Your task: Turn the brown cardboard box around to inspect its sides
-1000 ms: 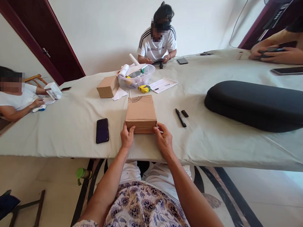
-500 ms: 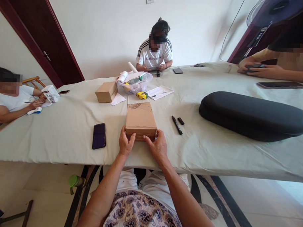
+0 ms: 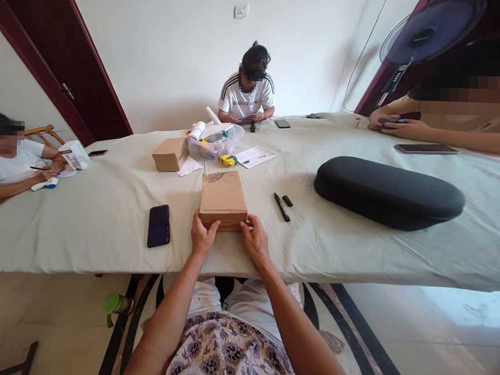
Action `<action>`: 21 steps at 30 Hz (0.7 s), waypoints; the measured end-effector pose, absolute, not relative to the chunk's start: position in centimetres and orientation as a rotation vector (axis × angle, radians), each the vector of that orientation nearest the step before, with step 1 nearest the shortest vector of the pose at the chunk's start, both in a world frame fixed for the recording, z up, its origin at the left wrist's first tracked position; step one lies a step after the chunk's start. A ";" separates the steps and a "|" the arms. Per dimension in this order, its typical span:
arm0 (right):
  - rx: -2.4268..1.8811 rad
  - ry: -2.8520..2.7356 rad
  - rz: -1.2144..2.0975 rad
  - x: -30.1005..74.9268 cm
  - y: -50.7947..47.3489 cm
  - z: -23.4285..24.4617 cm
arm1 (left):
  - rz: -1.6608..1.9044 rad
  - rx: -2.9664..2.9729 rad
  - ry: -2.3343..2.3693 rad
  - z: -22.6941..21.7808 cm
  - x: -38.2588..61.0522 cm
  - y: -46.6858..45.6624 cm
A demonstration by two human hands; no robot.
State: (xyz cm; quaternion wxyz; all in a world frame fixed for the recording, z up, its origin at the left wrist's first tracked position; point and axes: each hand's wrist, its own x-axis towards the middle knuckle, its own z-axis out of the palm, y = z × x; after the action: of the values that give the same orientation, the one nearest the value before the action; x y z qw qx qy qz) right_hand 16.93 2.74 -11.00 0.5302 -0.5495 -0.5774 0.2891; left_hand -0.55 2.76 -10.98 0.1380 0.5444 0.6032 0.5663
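Observation:
A brown cardboard box [image 3: 224,195] with dark line marks on its far top edge rests on the cloth-covered table in front of me. My left hand [image 3: 203,233] grips its near left corner, thumb on the front face. At the near right corner my right hand [image 3: 255,238] holds it the same way, with some fingers hidden behind the side. Right of the box lie an uncapped black marker [image 3: 282,207] and its cap [image 3: 288,201]. A dark phone [image 3: 159,226] lies to the left.
Beyond stand a second cardboard box [image 3: 170,154] and a plastic basket [image 3: 218,146] of odds and ends. Near them are a yellow tape measure [image 3: 227,160] and a paper sheet [image 3: 257,156]. A long black case [image 3: 389,192] lies right. Three people sit around the table.
The view has turned slightly, so everything sits a little further left. My right thumb has shifted toward the box's right corner. Both hands stay on the box.

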 end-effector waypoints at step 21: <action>-1.301 -1.280 0.630 16.8 2.9 -11.2 | 1.873 1.376 1.766 -6.9 0.2 -1.1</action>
State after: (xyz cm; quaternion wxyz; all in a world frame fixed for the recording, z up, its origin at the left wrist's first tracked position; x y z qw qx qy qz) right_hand 16.77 2.88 -11.20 0.5692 -0.5539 -0.5452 0.2681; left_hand 0.21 -1.12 -6.86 0.1112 0.4685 0.6012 0.6377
